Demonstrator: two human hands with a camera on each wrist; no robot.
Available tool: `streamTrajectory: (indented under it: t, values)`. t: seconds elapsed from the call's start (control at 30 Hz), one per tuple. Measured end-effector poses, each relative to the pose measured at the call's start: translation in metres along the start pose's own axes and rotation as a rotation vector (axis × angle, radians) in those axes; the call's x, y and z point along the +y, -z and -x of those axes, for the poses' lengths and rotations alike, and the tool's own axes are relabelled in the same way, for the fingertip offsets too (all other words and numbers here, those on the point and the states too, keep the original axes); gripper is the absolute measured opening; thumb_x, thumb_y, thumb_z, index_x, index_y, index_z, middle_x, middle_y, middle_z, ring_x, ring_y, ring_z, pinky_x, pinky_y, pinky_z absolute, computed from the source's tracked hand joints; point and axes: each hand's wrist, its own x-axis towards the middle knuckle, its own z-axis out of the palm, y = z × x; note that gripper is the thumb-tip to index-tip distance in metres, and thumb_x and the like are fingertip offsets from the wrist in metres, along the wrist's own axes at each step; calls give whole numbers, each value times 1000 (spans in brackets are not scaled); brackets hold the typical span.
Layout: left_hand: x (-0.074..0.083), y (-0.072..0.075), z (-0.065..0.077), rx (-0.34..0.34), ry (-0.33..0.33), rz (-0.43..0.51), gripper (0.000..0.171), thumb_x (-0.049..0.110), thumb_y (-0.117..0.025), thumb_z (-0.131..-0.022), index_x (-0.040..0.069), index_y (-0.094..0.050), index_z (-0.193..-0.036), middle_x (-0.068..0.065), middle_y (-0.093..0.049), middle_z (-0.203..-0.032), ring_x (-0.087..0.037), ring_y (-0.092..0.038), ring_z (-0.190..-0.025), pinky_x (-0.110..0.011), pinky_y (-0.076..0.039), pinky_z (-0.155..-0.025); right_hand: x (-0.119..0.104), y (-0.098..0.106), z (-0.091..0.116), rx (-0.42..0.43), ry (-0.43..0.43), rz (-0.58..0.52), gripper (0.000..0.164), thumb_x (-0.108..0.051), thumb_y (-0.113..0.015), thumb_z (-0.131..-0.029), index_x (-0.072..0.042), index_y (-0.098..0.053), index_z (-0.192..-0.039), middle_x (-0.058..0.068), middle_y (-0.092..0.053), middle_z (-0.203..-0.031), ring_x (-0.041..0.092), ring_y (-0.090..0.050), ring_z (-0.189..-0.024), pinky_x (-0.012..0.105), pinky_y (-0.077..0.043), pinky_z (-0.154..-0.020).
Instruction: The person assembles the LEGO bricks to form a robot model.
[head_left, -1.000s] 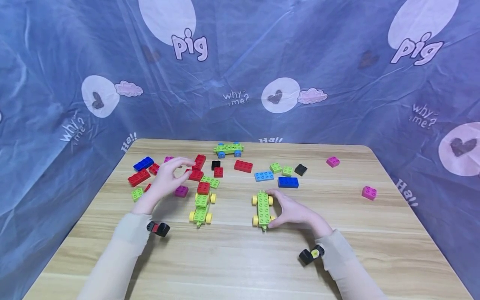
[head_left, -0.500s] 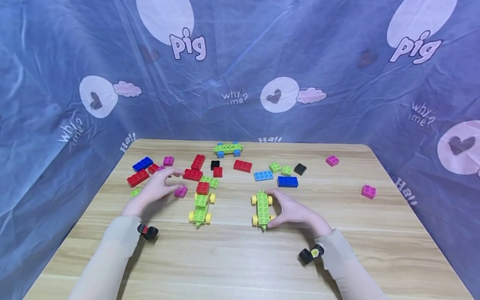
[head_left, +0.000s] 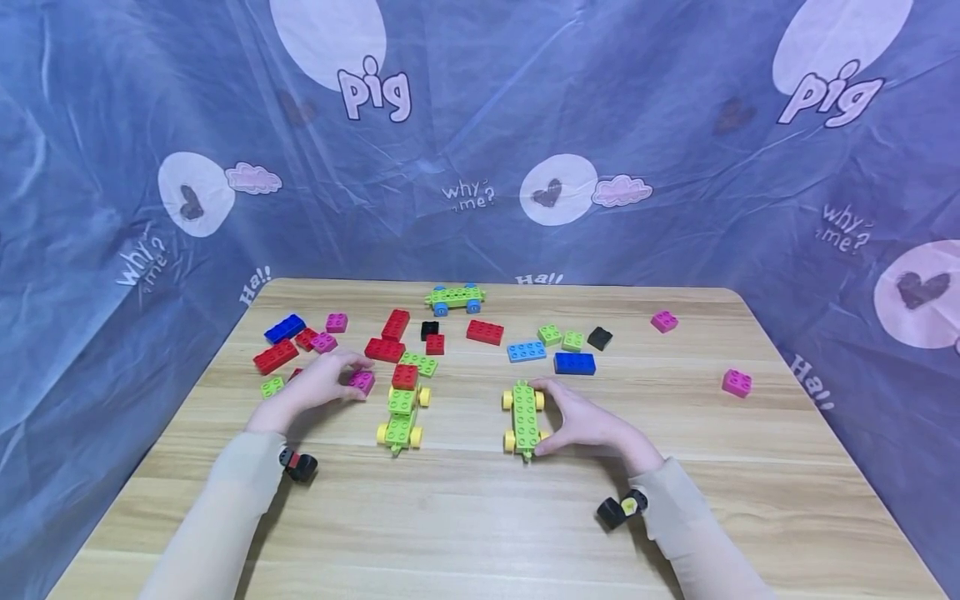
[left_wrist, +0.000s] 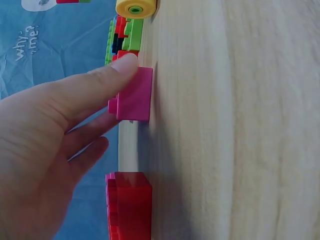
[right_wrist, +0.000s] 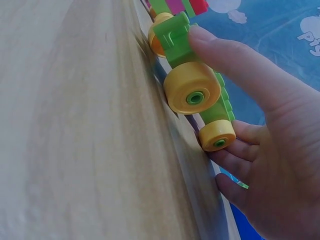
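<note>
Our left hand [head_left: 321, 385] pinches a magenta brick [left_wrist: 136, 97] between thumb and fingers; the brick sits studs up on the wood-grain table [head_left: 480, 525], just left of a green car [head_left: 399, 428] with yellow wheels, which carries a red brick [head_left: 405, 377] at its far end. Our right hand [head_left: 588, 417] grips a long green base [head_left: 526, 421] on yellow wheels, thumb at the near end and fingers toward the far end. Beyond it we see a light blue brick [head_left: 527, 351] near a dark blue brick [head_left: 575, 363]. A green base with blue wheels [head_left: 455, 297] stands near the table's far edge, and two more magenta bricks [head_left: 737, 383] lie apart at the right.
</note>
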Motion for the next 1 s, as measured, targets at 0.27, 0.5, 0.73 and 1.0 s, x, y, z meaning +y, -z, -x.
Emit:
streamTrajectory:
  t: [0.27, 0.5, 0.73, 1.0]
  values:
    - [-4, -1, -3, -45, -19, -48, 48, 9, -79, -77, -3, -63, -121, -20, -65, -121, -40, -56, -117, -53, -44, -100, 1, -1, 0, 8, 15, 10, 103, -41, -88, -62, 0, -36, -141, 21, -41, -145, 39, -37, -136, 56, -28, -112]
    - [-5, -1, -5, -75, -28, -83, 43, 3, -76, -78, -3, -64, -119, -20, -65, -120, -40, -56, -117, -52, -44, -99, 1, 0, 1, 9, 9, 1, 104, -39, -88, -61, 2, -35, -141, 22, -40, -145, 39, -35, -137, 55, -26, -113]
    - [-2, 0, -5, -67, -8, -78, 41, 7, -75, -81, -2, -65, -119, -19, -65, -119, -39, -57, -116, -51, -45, -100, 0, -1, 1, 9, 3, 0, 104, -39, -88, -62, 2, -35, -141, 22, -40, -146, 39, -35, -137, 55, -26, -113]
    - [9, 9, -3, 102, -14, -13, 43, 8, -74, -82, -3, -62, -121, -22, -65, -118, -40, -59, -112, -55, -46, -97, 1, -1, 1, 15, 14, 3, 105, -38, -88, -62, 4, -34, -141, 24, -39, -145, 41, -35, -136, 56, -26, -112]
